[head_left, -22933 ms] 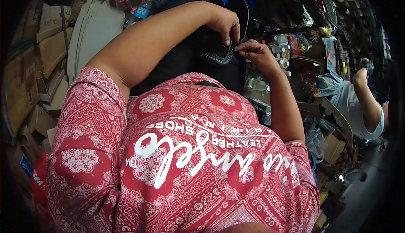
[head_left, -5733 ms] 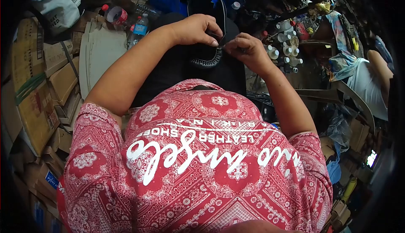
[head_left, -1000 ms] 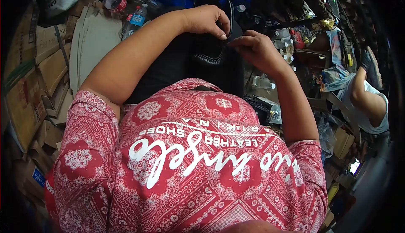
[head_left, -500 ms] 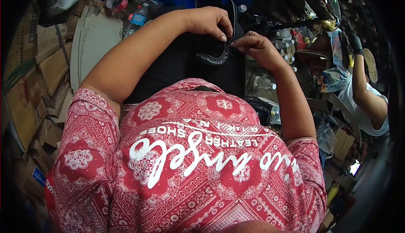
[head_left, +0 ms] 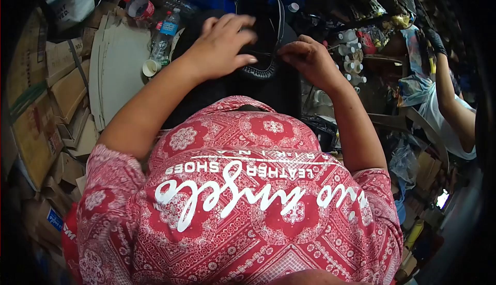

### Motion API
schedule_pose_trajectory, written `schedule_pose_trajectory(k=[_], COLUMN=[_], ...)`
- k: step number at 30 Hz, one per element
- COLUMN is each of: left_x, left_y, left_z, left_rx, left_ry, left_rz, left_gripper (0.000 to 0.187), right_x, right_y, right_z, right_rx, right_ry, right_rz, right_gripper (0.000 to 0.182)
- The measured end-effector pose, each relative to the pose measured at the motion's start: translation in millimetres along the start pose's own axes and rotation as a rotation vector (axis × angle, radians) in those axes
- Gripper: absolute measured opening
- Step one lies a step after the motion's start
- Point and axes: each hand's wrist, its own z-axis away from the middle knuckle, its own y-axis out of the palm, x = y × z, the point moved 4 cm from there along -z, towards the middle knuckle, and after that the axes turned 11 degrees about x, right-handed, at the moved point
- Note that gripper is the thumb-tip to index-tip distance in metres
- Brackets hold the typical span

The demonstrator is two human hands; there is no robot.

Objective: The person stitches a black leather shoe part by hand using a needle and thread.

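Note:
A black shoe-like piece (head_left: pixel 282 24) rests on my dark-clothed lap, with pale stitching along its rim and a row of grey stitches at its near end. My left hand (head_left: pixel 219 47) is to the left of it, fingers apart and slightly blurred, with nothing visible in them. At the piece's right edge, my right hand (head_left: pixel 306 60) has thumb and fingers pinched together. What lies between those fingertips is hidden. A thin strand seems to cross the piece's opening near them.
A pale curved board (head_left: pixel 116 73), a paper cup (head_left: pixel 151 68) and plastic bottles (head_left: pixel 168 27) are on the left, beside stacked cardboard (head_left: pixel 70 89). More clear bottles (head_left: pixel 351 52) stand to the right. Another person's arm (head_left: pixel 447 83) with a dark glove shows at far right.
My left hand has moved left and towards me, off the piece, and its fingers have spread. My right hand stays pinched at the edge, nearly in place. The cup has come into sight.

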Motion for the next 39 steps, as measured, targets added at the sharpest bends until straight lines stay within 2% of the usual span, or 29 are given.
schedule_pose_trajectory(k=[2, 3, 5, 7, 9, 11, 13, 15, 16, 18, 19, 21, 22, 24, 26, 27, 28, 31, 35, 37, 39], left_x=[10.5, 19.0, 23.2, 43.0, 51.5, 52.5, 54.6, 36.7, 41.4, 73.6, 84.6, 98.6, 71.7, 49.1, 25.4, 21.6, 13.5, -1.2, 11.7, 23.9, 32.1], left_y=[0.2, -12.3, -48.8, -85.6, -114.7, -138.0, -160.0, -169.7, -168.7, -165.3, -161.6, -154.0, -150.2, -117.0, -71.1, -48.0, -28.6, 10.7, 20.4, 2.9, -20.4], left_z=[25.3, 29.9, 34.1, 34.4, 34.4, 27.3, 21.6, 14.9, 17.6, 30.9, 34.1, 36.1, 22.1, 12.5, -2.0, -7.8, -11.3, -16.5, -13.8, -15.8, -10.5], left_rx=[0.4, 0.367, 0.347, 0.333, 0.119, -0.061, 0.174, 0.178, 0.18, -0.104, -0.105, 0.019, 0.081, 0.118, 0.273, 0.243, 0.22, 0.28, 0.314, 0.422, 0.409], left_ry=[-0.042, -0.108, -0.601, -0.471, -0.235, -0.091, 0.147, 0.232, 0.236, 0.083, 0.084, 0.066, 0.095, -0.271, -0.268, -0.066, 0.023, 0.116, 0.203, 0.008, -0.279], left_rz=[0.047, 0.204, 0.925, 1.161, 1.36, 1.396, 1.58, 1.638, 1.637, 1.569, 1.57, 1.388, 1.248, 0.851, 0.657, 0.425, 0.307, 0.038, -0.023, 0.225, 0.811], left_gripper=[0.03, 0.021, 0.016, 0.018, 0.03, 0.027, 0.064, 0.062, 0.062, 0.052, 0.052, 0.04, 0.03, 0.022, 0.02, 0.024, 0.028, 0.021, 0.017, 0.015, 0.012], right_x=[3.3, 6.0, 11.9, 17.4, 23.1, 21.4, 21.4, 21.7, 22.1, 23.2, 24.2, 25.3, 25.7, 25.5, 26.5, 27.4, 28.1, 26.9, 25.9, 22.4, 18.2], right_y=[2.3, 3.8, 11.5, 17.6, 23.0, 29.8, 33.7, 36.9, 38.4, 39.9, 40.4, 40.5, 40.7, 41.4, 41.0, 40.8, 40.8, 42.5, 42.6, 44.6, 46.6], right_z=[6.2, 7.9, 13.5, 18.1, 22.4, 25.6, 28.6, 30.4, 30.7, 30.9, 31.1, 31.3, 31.2, 30.8, 28.6, 28.3, 28.9, 31.7, 36.1, 37.8, 36.9], right_rx=[-0.021, -0.039, -0.088, -0.137, -0.206, -0.217, -0.238, -0.236, -0.228, -0.238, -0.244, -0.242, -0.241, -0.24, -0.243, -0.233, -0.226, -0.24, -0.274, -0.282, -0.278], right_ry=[0.008, 0.007, 0.02, 0.028, -0.024, -0.007, -0.005, 0.007, 0.016, 0.008, -0.002, 0.006, 0.015, 0.013, 0.006, 0.005, 0.006, 0.004, 0.02, 0.017, 0.03], right_rz=[0.041, 0.088, 0.138, 0.193, 0.316, 0.314, 0.372, 0.396, 0.417, 0.438, 0.456, 0.461, 0.466, 0.461, 0.46, 0.477, 0.493, 0.517, 0.507, 0.468, 0.469], right_gripper=[0.017, 0.018, 0.02, 0.022, 0.024, 0.027, 0.03, 0.031, 0.033, 0.033, 0.034, 0.033, 0.033, 0.034, 0.034, 0.035, 0.036, 0.038, 0.039, 0.04, 0.041])
